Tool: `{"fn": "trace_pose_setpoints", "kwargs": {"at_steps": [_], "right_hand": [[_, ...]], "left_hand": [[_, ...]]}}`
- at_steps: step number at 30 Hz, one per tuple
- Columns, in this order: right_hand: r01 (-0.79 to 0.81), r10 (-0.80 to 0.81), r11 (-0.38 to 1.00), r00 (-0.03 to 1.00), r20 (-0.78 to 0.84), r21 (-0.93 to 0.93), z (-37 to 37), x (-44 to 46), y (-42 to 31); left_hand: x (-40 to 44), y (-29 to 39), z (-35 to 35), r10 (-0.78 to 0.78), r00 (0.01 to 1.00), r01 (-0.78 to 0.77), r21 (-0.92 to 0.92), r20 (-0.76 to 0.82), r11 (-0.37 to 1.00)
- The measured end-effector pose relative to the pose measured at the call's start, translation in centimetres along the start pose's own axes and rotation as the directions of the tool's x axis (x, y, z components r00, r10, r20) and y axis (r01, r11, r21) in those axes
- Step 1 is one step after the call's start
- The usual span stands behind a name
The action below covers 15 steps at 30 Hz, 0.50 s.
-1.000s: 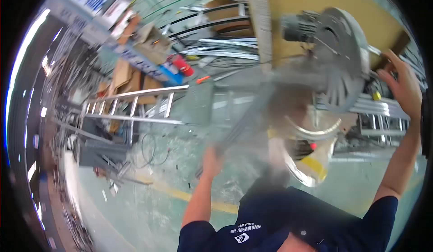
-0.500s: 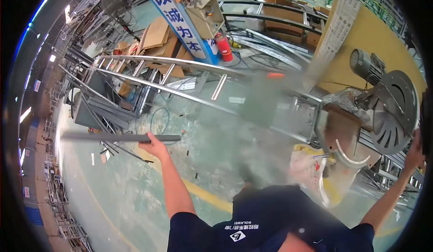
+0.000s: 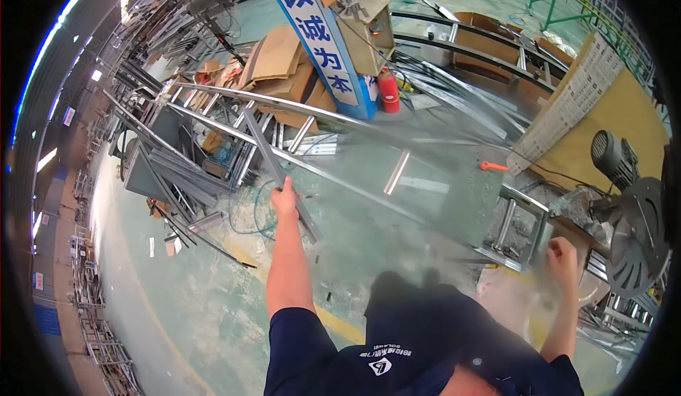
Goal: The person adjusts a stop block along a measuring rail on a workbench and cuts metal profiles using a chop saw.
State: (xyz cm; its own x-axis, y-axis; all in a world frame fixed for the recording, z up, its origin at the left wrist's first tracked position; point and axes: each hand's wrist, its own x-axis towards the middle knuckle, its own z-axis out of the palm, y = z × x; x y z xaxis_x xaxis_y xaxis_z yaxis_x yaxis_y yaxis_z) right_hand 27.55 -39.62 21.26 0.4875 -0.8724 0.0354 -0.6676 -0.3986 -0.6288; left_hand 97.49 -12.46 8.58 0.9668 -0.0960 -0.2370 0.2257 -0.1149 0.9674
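Observation:
My left hand [image 3: 284,201] is wrapped round a long grey metal bar [image 3: 266,151], which slants from upper left to lower right in front of a metal ladder-like rack [image 3: 340,118]. Off to the right, my right hand [image 3: 560,255] hangs near the metal frame at the rack's end, its fingers curled; whether anything is in them is too small to tell. Right of that hand stands a cutting machine with a slotted round guard [image 3: 635,243] and a grey motor [image 3: 613,156]. An orange handle [image 3: 494,166] lies at the rack's right part.
A blue and white pillar [image 3: 319,41] with a red fire extinguisher [image 3: 389,91] stands behind the rack. Cardboard [image 3: 278,54] is piled beside it. Grey profiles [image 3: 177,176] lie at the left. A yellow board [image 3: 624,112] rises behind the machine.
My right hand has come away from the machine toward my body. The bar in my left hand has swung from level to a steep slant, and the view has turned left.

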Motion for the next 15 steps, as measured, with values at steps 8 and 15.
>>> {"fn": "trace_pose_setpoints", "kwargs": {"at_steps": [8, 15], "right_hand": [[-0.044, 0.044, 0.992, 0.999, 0.003, -0.119, 8.0, 4.6, -8.1], [-0.041, 0.083, 0.945, 0.990, 0.116, -0.325, 15.2, 3.6, -11.5]], "left_hand": [[18.3, -0.8, 3.8, 0.066, 0.978, 0.002, 0.325, -0.198, 0.946], [27.7, 1.9, 8.6, -0.040, 0.923, 0.300, 0.652, -0.382, 0.697]]}}
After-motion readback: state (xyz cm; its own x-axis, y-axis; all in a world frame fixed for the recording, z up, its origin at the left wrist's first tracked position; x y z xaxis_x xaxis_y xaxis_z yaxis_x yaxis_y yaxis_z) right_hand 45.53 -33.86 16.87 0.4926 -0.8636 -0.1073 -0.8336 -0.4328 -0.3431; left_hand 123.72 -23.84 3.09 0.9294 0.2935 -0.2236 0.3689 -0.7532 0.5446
